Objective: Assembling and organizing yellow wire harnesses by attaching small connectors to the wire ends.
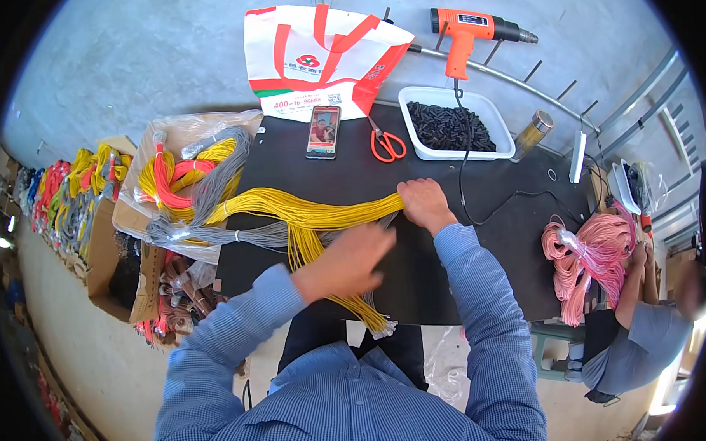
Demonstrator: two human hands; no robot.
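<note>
A long bundle of yellow wires [314, 210] stretches across the black table from the box at the left. My right hand [428, 205] is closed round its right end. Part of the yellow bundle bends down toward the table's front edge, where its pale tips [383, 328] hang near my lap. My left hand [350, 261] is over that bent part, blurred by motion, so whether its fingers grip any wire cannot be made out. Grey wires [262, 235] lie beneath and beside the yellow ones.
Behind lie a phone [323, 133], red-handled scissors [387, 145] and a white tub [503, 147] of black sleeves. An orange heat gun [471, 31] rests on a rack, its cord crossing the table. Pink wire bundles [576, 251] lie right, near a co-worker [645, 335]. A carton [127, 218] stands left.
</note>
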